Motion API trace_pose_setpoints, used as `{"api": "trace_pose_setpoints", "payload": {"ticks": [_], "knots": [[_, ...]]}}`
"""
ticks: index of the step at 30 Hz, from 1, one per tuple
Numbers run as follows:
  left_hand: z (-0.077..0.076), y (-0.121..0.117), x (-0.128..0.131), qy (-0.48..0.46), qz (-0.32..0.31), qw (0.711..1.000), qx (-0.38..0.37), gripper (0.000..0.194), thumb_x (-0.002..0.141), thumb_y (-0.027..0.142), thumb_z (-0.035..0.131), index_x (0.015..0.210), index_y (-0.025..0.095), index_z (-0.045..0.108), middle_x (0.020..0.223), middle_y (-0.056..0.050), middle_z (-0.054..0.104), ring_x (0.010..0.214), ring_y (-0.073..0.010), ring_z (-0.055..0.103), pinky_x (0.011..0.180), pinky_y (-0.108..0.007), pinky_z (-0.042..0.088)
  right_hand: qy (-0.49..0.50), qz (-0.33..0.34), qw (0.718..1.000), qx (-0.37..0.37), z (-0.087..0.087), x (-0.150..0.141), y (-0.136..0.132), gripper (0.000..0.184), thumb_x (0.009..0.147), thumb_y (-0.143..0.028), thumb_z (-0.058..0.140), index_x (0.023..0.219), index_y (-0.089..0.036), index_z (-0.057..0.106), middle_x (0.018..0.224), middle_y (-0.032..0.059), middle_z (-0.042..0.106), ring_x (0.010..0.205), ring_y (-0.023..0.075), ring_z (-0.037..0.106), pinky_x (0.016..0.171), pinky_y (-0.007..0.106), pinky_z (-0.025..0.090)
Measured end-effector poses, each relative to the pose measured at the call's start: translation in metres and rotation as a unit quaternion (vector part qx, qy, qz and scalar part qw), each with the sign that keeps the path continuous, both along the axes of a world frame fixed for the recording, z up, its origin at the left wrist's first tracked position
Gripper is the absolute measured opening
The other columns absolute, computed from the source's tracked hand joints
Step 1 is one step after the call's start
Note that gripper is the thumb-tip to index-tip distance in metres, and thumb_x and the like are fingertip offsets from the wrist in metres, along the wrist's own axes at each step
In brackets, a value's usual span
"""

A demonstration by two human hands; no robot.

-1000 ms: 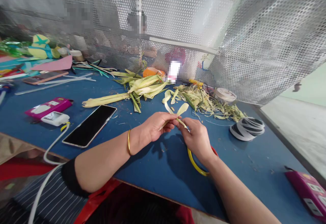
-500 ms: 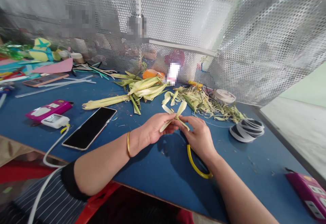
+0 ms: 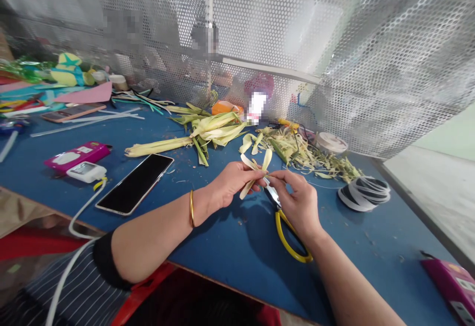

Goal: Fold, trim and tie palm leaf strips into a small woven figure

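Thin, pale corn husk strips (image 3: 267, 158) are set crosswise like a small flower, their ends spreading several ways. My left hand (image 3: 237, 182) pinches them near the crossing between thumb and fingers. From the other side my right hand (image 3: 297, 200) has thumb and forefinger closed at the right end of the husk strips, close to the left fingertips. That end is mostly hidden by the fingers. Scissors (image 3: 284, 237) with yellow handles lie on the table under my right hand, blades pointing toward the husk.
Corn husks (image 3: 215, 130) and a heap of shredded husk (image 3: 297, 148) lie behind the hands. A dark phone (image 3: 135, 185) and a purple box (image 3: 77, 155) are left. Right stands a ribbon roll (image 3: 363, 193). A perforated screen (image 3: 267, 29) borders the blue table (image 3: 222, 239).
The right fingers have shifted from the lower right husk strip to the side of the crossing. More of the scissors' blades shows now. The view has turned slightly left.
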State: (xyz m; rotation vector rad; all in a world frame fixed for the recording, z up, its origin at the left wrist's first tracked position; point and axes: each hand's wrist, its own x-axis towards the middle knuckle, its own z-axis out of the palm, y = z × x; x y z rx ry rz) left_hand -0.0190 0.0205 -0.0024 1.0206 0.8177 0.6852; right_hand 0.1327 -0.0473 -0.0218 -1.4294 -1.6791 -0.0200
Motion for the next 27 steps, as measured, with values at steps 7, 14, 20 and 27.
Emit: {"api": "trace_pose_setpoints", "payload": {"ticks": [7,14,20,27], "knots": [[-0.008,-0.001,0.007,0.027,0.046,0.999,-0.001,0.008,0.079,0.015,0.069,0.074,0.009,0.07,0.058,-0.003,0.066,0.048,-0.0081,0.056,0.054,-0.021,0.044,-0.021,0.001,1.0,0.0,0.0,-0.004,-0.002,0.021,0.09,-0.024,0.056,0.07,-0.022,0.064,0.067,-0.0011,0.069,0.066,0.016,0.06,0.074,0.03,0.042],[-0.004,0.005,-0.001,0.001,-0.028,0.999,-0.02,0.024,0.086,0.034,0.064,0.084,0.01,0.071,0.078,-0.01,0.074,0.059,-0.0128,0.066,0.059,-0.023,0.049,0.173,-0.081,0.979,-0.071,0.009,0.01,0.001,0.039,0.094,-0.045,0.048,0.074,-0.019,0.07,0.068,0.0021,0.068,0.068,0.0184,0.062,0.066,0.029,0.044],[-0.005,0.0,0.0,0.093,-0.135,0.985,0.053,0.033,0.087,0.039,0.06,0.071,0.011,0.068,0.064,-0.006,0.07,0.051,-0.0118,0.061,0.05,-0.023,0.043,0.085,-0.05,0.995,0.002,0.014,0.019,0.004,0.02,0.088,-0.037,0.06,0.085,-0.022,0.074,0.087,0.0047,0.07,0.086,0.0212,0.063,0.08,0.034,0.046],[-0.018,-0.013,0.004,0.163,-0.227,0.944,0.173,0.036,0.086,0.036,0.057,0.056,0.015,0.061,0.052,-0.002,0.063,0.045,-0.0121,0.058,0.048,-0.024,0.044,0.068,0.085,0.987,-0.117,0.012,0.003,0.001,0.012,0.083,-0.028,0.066,0.073,-0.021,0.069,0.066,-0.0014,0.061,0.064,0.0145,0.057,0.063,0.027,0.044]]}}
